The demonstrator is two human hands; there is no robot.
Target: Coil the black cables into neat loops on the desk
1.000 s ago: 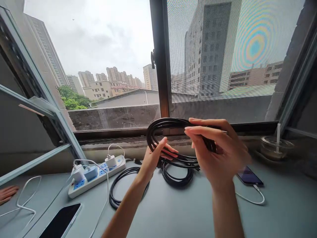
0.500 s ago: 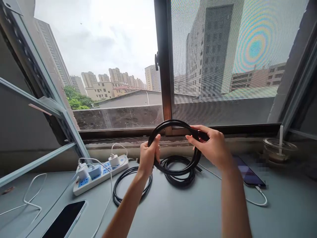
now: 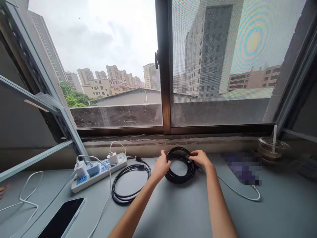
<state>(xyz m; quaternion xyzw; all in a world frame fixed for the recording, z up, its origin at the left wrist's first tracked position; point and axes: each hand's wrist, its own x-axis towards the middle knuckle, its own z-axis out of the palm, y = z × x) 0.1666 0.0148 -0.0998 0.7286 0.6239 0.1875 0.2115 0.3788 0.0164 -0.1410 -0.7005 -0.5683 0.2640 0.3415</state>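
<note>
My left hand [image 3: 162,165] grips the left side of a coiled black cable [image 3: 178,148], thumb up and fingers curled round it. Across the ring, my right hand [image 3: 201,158] pinches its right side between thumb and fingers. This coil is low over a second black cable coil [image 3: 183,159] near the sill, and the two overlap so closely that I cannot tell them fully apart. Left of my hands, a thinner black cable coil [image 3: 119,198] lies on the grey tabletop [image 3: 178,211], with its plug ends at the upper side.
A white power strip [image 3: 99,175] with several plugs stands at the left, near a dark-screened phone [image 3: 61,216]. To the right are a second, blurred phone [image 3: 242,168] on a white charging cable [image 3: 244,199] and a lidded cup with a straw [image 3: 272,148]. The window [image 3: 167,99] rises behind.
Both hands have come down with the held black coil, from in front of the window ledge to just over the coil on the table. The view has shifted slightly.
</note>
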